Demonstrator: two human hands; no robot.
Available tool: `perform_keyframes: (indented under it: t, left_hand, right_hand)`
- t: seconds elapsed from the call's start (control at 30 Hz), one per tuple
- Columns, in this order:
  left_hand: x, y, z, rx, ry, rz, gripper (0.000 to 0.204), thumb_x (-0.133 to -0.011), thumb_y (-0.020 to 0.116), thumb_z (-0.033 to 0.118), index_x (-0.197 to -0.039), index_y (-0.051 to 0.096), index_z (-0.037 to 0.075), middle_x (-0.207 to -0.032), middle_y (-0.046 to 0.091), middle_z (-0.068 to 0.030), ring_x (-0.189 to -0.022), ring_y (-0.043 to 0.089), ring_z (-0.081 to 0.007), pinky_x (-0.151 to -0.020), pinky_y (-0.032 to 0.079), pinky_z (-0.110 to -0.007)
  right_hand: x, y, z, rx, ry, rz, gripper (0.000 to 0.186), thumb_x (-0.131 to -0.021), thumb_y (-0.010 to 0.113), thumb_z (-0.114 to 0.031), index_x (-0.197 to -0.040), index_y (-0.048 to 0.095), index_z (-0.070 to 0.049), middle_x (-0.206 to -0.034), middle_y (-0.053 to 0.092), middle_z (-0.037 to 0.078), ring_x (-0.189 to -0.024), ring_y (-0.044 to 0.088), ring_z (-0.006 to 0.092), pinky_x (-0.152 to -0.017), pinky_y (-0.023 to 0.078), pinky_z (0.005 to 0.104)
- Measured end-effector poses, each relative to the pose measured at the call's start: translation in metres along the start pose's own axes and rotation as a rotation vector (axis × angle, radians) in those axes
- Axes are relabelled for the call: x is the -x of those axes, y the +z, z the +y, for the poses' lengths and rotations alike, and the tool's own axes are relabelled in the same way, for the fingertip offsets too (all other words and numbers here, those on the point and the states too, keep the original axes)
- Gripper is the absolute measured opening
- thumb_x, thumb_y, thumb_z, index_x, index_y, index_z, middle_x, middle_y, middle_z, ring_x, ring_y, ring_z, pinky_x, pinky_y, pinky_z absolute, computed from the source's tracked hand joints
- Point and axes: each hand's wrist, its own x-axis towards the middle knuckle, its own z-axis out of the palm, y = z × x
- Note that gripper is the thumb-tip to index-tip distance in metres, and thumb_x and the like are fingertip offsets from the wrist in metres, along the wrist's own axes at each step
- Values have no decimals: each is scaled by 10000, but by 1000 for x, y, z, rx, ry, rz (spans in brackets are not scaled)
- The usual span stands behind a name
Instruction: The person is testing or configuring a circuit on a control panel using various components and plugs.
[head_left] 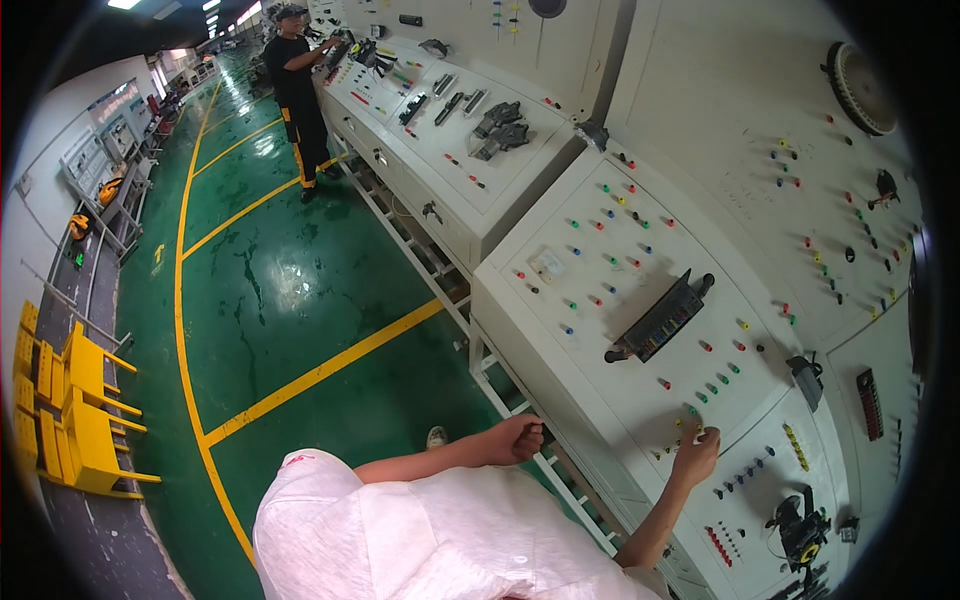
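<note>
My right hand (697,455) is over the near part of a sloping white panel (625,400), its fingers drawn together among small coloured terminal posts. A green post (692,410) stands just beyond the fingertips. What the fingers pinch, if anything, is too small to tell. My left hand (518,439) is curled into a fist in front of the panel's edge, apart from it; whatever it may hold is hidden. Farther up the panel sits a black fuse box (660,318) with colourful fuses, between more rows of red, green, blue and yellow posts (620,215).
To my right are a black part with a yellow ring (800,530) and red posts (718,546). A white upright board (740,150) rises behind the panel. Another person (297,90) stands at a farther bench. Yellow chairs (85,430) line the left side of the green floor (330,350).
</note>
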Motion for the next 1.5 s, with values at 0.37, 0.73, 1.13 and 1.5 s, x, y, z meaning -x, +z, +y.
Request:
perform_keyframes:
  t: [0.37,0.73,1.13,1.5]
  left_hand:
    - [3,-3,3,46,-16,33,310,-953,507,243,-678,393,156,-614,291,63,-478,247,-53,-402,203,-206]
    - [42,-21,68,-60,13,-28,303,-958,490,251,-694,373,158,-608,289,57,-476,274,-53,-402,220,-202]
    - [68,-48,95,32,-75,-106,301,-949,509,240,-688,387,153,-599,306,52,-484,290,-60,-399,234,-209]
    - [57,-37,85,-11,-40,-89,281,-951,502,245,-721,367,155,-626,309,51,-483,275,-57,-397,234,-204]
  right_hand:
    - [-2,-3,-1,12,-79,156,244,-903,626,-234,-790,545,-33,-746,627,119,-649,614,330,-556,469,433]
    - [0,4,-2,188,50,230,336,-885,640,-337,-792,567,-22,-729,645,145,-648,615,342,-571,465,452]
    - [5,17,-16,200,-11,303,292,-903,608,-289,-799,568,-19,-759,655,178,-719,648,390,-603,498,467]
    - [-3,22,-3,173,-2,197,344,-915,574,-347,-801,572,-23,-751,650,167,-716,641,388,-615,494,474]
